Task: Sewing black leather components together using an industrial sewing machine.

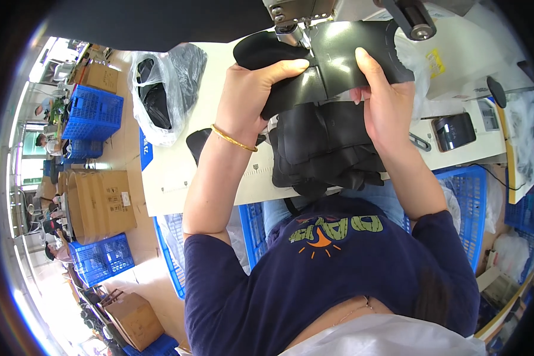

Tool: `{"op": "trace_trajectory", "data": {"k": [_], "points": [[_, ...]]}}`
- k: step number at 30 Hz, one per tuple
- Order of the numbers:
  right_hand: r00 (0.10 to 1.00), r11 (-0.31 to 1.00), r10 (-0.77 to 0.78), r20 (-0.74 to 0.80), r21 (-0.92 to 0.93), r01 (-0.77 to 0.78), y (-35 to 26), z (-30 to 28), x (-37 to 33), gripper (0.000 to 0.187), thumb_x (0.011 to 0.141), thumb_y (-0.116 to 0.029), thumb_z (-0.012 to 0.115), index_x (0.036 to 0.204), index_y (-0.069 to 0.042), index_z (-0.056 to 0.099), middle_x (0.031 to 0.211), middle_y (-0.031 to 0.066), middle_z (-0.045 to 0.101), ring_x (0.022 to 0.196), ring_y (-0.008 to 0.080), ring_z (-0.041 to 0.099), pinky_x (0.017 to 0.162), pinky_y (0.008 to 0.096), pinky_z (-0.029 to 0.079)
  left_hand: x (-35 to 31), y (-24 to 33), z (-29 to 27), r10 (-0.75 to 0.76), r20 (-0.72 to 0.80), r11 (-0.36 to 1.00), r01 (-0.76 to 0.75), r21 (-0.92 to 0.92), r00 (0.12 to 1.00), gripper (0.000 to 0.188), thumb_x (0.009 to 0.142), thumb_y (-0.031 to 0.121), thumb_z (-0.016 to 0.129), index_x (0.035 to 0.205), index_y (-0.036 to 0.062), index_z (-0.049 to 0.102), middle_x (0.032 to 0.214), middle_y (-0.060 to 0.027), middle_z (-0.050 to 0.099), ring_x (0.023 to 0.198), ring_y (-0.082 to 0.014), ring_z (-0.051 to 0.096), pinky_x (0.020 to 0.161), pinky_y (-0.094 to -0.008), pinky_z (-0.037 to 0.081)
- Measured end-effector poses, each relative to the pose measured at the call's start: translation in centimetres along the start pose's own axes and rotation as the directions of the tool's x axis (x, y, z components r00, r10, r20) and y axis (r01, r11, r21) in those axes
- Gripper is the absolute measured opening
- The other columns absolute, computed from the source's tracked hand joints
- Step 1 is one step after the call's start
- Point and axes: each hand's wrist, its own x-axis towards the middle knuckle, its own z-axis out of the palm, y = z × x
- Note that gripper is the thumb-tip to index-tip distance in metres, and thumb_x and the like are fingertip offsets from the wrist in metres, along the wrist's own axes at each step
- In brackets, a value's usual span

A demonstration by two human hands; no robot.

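Both my hands grip a glossy black leather-like piece (344, 50) under the head of a sewing machine (293, 29). My left hand (249, 86) pinches its left side, thumb on top close to the needle area. On the right side, my right hand (385, 98) holds the edge with the thumb above and fingers beneath. A seam line runs down the piece between the two thumbs. Nearer to me, a pile of black pieces (320, 142) lies on the white sewing table (219, 172), partly under my wrists.
A clear plastic bag (181, 89) with black pieces sits at the left. To the right lie a dark phone-like device (454, 132) and a grey tool (420, 142). Blue crates (466, 202) flank my lap. Cardboard boxes (101, 204) and crates stand on the floor at left, with people beyond.
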Motion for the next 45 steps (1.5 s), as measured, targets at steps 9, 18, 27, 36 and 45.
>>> {"op": "trace_trajectory", "data": {"k": [9,18,27,36,45], "points": [[1.0,0.999,0.005,0.026,0.041,-0.006,0.6,0.0,1.8,0.008,0.086,-0.01,0.066,0.086,-0.002,0.065,0.078,0.0014,0.061,0.057,0.009,0.05,0.047,0.0237,0.036,1.8,0.5,0.3,0.076,0.009,0.997,-0.076,-0.03,0.997,0.013,0.072,-0.006,0.071,0.085,-0.0053,0.068,0.082,-0.0107,0.068,0.069,-0.0167,0.066,0.062,-0.0274,0.056],[1.0,1.0,-0.008,0.015,0.012,0.008,0.8,0.0,2.0,0.015,0.085,-0.014,0.065,0.084,0.0,0.067,0.069,0.0037,0.061,0.052,0.0099,0.054,0.047,0.0227,0.04,2.0,0.4,-0.1,0.094,0.022,0.995,-0.094,-0.016,0.995,0.012,0.073,-0.006,0.07,0.085,-0.0061,0.068,0.083,-0.012,0.068,0.07,-0.0181,0.067,0.063,-0.0279,0.057],[0.999,1.0,0.001,0.037,-0.016,0.0,0.9,-0.1,2.2,0.012,0.085,-0.011,0.067,0.085,0.001,0.066,0.073,0.0044,0.062,0.054,0.0113,0.051,0.047,0.0244,0.037,2.2,0.4,-0.4,0.074,0.022,0.997,-0.074,0.001,0.997,0.013,0.072,-0.006,0.07,0.085,-0.006,0.068,0.083,-0.0123,0.068,0.07,-0.0182,0.067,0.064,-0.0268,0.057],[1.0,0.999,-0.007,0.012,-0.047,0.008,1.2,-0.6,2.5,0.014,0.085,-0.013,0.067,0.084,0.001,0.066,0.07,0.0051,0.061,0.053,0.011,0.05,0.048,0.0237,0.036,2.2,0.4,-0.4,0.094,0.07,0.996,-0.094,-0.007,0.993,0.014,0.072,-0.007,0.069,0.086,-0.0047,0.067,0.083,-0.0115,0.067,0.07,-0.0186,0.066,0.063,-0.0273,0.056],[0.995,0.992,0.072,0.061,-0.105,-0.066,0.6,-0.8,2.5,0.015,0.084,-0.017,0.068,0.086,-0.001,0.066,0.067,0.0054,0.062,0.054,0.0099,0.05,0.048,0.0233,0.034,2.3,0.4,-0.7,0.076,0.043,0.989,-0.081,0.125,0.996,0.012,0.079,0.001,0.064,0.09,-0.0028,0.068,0.089,-0.0096,0.067,0.08,-0.0154,0.066,0.064,-0.0247,0.054]]}}
